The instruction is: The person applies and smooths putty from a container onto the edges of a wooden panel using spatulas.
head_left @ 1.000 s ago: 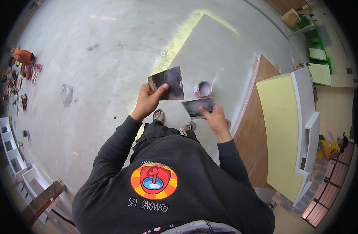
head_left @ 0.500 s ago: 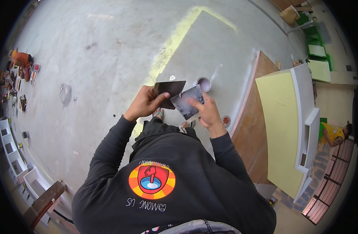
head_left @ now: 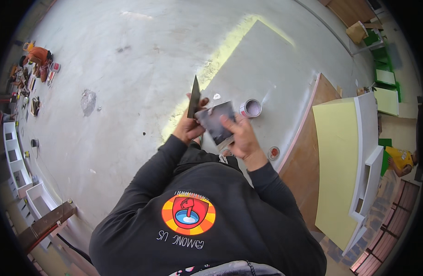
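My left hand (head_left: 187,129) is closed on a thin dark putty spreader plate (head_left: 194,99), which stands nearly edge-on with its tip pointing away from me. My right hand (head_left: 245,140) grips a second spreader plate (head_left: 216,122), dark, squarish and smeared with pale grey residue. The thumb of that hand lies across the plate's broad face. The second plate's left edge is close to the left hand; whether they touch I cannot tell. Slight motion blur softens the right plate. Beyond the right hand, an open can (head_left: 243,110) holding greyish-purple paste stands on the floor.
A small round tin or lid (head_left: 273,152) lies on the floor right of my right hand. Further right are a brown wooden board (head_left: 308,147) and a pale yellow-and-white cabinet (head_left: 338,161). One person (head_left: 38,56) crouches far left; another (head_left: 399,158) is at far right.
The left spreader plate has turned from showing its broad face to nearly edge-on. The right plate stays in my right hand. The whole view has shifted slightly.
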`<action>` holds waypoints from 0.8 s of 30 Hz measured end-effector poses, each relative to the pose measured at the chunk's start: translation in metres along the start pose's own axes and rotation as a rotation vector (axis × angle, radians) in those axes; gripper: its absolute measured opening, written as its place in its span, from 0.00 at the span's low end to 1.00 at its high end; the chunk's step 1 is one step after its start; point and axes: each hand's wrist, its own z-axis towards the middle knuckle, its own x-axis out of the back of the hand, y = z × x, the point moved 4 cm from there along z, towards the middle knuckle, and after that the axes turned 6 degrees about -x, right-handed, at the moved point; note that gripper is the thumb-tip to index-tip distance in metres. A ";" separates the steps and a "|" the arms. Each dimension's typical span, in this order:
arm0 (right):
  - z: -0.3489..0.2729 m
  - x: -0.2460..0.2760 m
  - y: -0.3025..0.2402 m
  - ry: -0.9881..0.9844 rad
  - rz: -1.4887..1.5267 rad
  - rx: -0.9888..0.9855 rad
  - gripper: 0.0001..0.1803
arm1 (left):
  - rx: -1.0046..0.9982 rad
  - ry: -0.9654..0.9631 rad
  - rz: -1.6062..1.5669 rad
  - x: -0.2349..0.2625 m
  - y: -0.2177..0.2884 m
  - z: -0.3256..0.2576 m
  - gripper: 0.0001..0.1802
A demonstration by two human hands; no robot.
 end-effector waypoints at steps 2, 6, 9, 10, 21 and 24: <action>0.004 -0.028 0.020 -0.058 0.046 -0.076 0.15 | 0.149 -0.356 -0.301 0.016 -0.017 0.017 0.22; 0.014 -0.024 0.031 -0.069 -0.028 -0.113 0.17 | -0.188 -0.234 0.208 0.006 -0.019 -0.006 0.24; 0.021 -0.046 0.022 -0.075 -0.056 -0.114 0.16 | -0.076 -0.353 0.202 0.104 -0.042 0.054 0.23; 0.024 -0.050 0.015 -0.102 -0.040 -0.129 0.15 | 0.024 -0.336 0.240 0.187 -0.043 0.037 0.24; 0.018 0.004 -0.039 0.584 -0.821 0.762 0.16 | -0.389 0.026 0.348 0.031 0.032 -0.010 0.19; 0.021 -0.006 -0.025 0.686 -0.860 0.856 0.15 | -0.603 0.097 0.491 -0.009 0.034 -0.023 0.19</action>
